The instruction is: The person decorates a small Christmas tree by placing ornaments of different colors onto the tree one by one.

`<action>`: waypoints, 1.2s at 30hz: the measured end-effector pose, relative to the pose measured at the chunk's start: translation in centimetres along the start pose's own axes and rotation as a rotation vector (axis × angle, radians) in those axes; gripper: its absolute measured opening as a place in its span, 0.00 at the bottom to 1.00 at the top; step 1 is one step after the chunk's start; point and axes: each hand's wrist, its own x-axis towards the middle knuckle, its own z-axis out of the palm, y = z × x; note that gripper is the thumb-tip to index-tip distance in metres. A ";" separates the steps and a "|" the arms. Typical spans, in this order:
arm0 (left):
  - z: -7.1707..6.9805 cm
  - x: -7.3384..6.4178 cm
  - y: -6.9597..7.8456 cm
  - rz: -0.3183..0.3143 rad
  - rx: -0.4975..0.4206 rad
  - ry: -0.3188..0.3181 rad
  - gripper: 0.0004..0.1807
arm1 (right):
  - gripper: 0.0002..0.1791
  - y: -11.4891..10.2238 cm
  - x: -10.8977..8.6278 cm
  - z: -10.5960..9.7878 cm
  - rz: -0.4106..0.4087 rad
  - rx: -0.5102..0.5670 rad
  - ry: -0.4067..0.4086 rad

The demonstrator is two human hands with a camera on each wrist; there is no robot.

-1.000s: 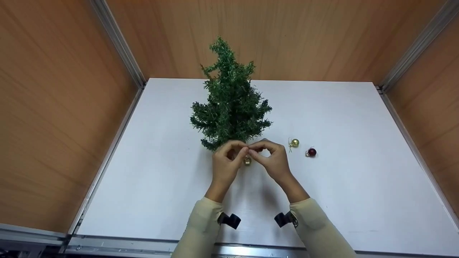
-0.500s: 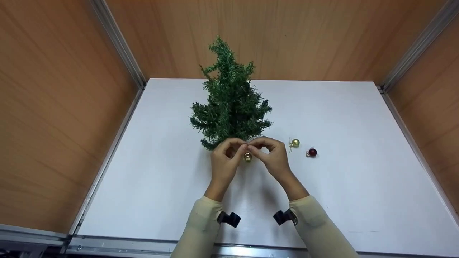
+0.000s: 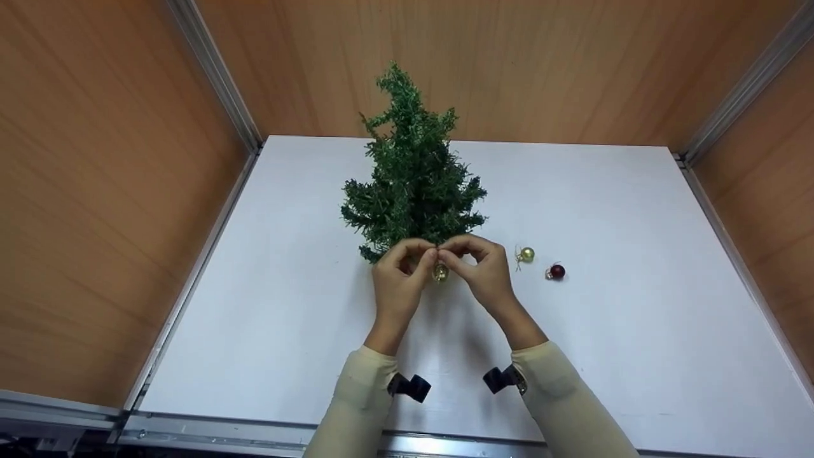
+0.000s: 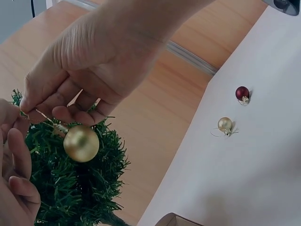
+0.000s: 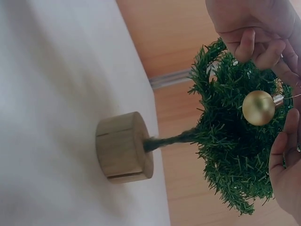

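A gold Christmas bauble (image 3: 440,273) hangs on a thin gold string just below my two sets of fingertips. My left hand (image 3: 399,280) and right hand (image 3: 486,273) meet here, each pinching the string between thumb and forefinger. Seen from the left wrist, the bauble (image 4: 81,143) dangles beneath the right hand (image 4: 89,66), with the string loop drawn across to the left fingers. Right behind it stands a small green artificial Christmas tree (image 3: 413,178). In the right wrist view, its round wooden base (image 5: 122,148) rests on the table.
To the right of my hands, a smaller gold bauble (image 3: 526,255) and a dark red bauble (image 3: 557,271) lie on the white tabletop (image 3: 610,343). Wood-grain panels (image 3: 572,70) wall in the back and both sides.
Both hands have risen slightly toward the tree, carrying the gold bauble along, and the bauble has swung or turned on its string. The two loose baubles stay where they lay.
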 end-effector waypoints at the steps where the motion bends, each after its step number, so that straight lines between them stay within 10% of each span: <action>1: 0.1 0.0 -0.4 -0.003 0.010 0.007 0.04 | 0.04 0.0 0.0 0.0 0.002 -0.001 0.002; 36: 2.5 0.2 -0.6 -0.045 0.148 0.203 0.07 | 0.05 0.2 1.5 -1.2 0.011 0.017 -0.018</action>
